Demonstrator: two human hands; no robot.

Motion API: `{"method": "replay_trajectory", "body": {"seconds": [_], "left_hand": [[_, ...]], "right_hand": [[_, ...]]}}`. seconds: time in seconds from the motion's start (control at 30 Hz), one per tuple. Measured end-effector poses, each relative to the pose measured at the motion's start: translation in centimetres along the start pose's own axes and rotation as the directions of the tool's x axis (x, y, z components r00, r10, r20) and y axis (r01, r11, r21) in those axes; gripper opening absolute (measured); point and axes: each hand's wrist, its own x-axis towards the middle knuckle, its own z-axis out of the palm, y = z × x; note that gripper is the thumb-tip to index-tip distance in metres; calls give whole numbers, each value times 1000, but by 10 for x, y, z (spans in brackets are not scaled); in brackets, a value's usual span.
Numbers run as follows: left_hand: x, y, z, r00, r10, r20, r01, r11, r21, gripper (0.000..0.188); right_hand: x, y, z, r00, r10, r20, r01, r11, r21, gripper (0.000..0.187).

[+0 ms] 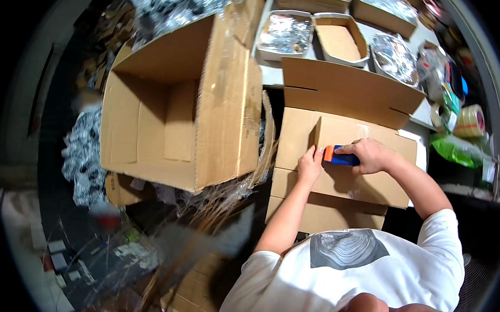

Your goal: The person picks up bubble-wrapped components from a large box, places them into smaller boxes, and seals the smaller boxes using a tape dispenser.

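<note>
- Head view: one orange-and-blue tool (344, 160) is gripped in the curled right hand (370, 155), over one cardboard box (338, 181).
- The left hand (310, 165) is set partly open beside the tool; whether anything is gripped cannot be told.
- One large carton (223, 110) is seen at left; at least five smaller boxes (341, 42) are counted beyond, some cut off above.
- The tool's underside is hidden.

A head-worn fisheye camera faces steeply down, fairly near the left hand (310, 167) and right hand (371, 156); its lower left seems blurred.
</note>
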Motion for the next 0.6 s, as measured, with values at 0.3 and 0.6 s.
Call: {"method": "replay_trajectory", "body": {"seconds": [0.3, 0.6], "left_hand": [[36, 22, 16, 963, 102, 248, -62, 984, -164, 55], [141, 65, 10, 445, -556, 703, -31, 774, 632, 79]], "right_hand": [[-132, 82, 12, 978, 204, -37, -205, 979, -7, 65], [-222, 104, 196, 13, 859, -511, -87, 510, 856, 74]]}}
